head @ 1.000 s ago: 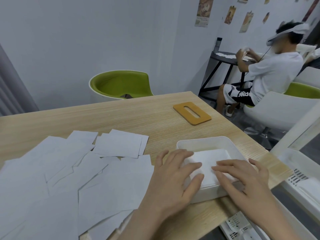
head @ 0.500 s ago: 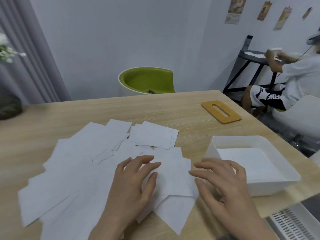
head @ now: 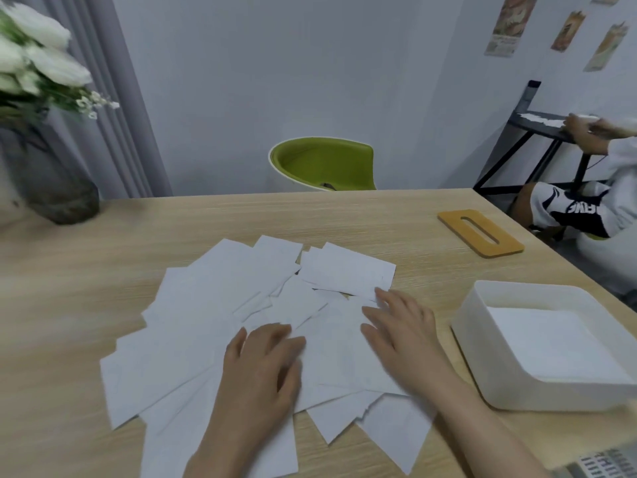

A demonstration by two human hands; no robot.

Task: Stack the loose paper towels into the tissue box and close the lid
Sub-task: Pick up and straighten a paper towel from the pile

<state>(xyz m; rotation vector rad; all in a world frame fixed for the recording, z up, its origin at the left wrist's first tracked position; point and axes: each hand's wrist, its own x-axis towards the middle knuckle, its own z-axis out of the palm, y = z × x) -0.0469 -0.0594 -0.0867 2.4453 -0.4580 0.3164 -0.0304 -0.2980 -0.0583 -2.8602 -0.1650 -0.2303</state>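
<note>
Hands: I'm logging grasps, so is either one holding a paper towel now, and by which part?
Nothing is held. The left hand and right hand lie flat on the loose paper towels, fingers straight.

Head view: worn at head height, facing forward and down, close over the light wooden table (head: 396, 215).
Shared views: one only.

Little lettering can be read in this room. White block letters run across the dark shorts (head: 575, 211) of a seated person at the right edge, mirrored or blurred past spelling out. Three posters (head: 509, 26) on the far wall carry print too small to make out. A striped panel (head: 601, 464) at the bottom right corner shows only dark bars.
</note>
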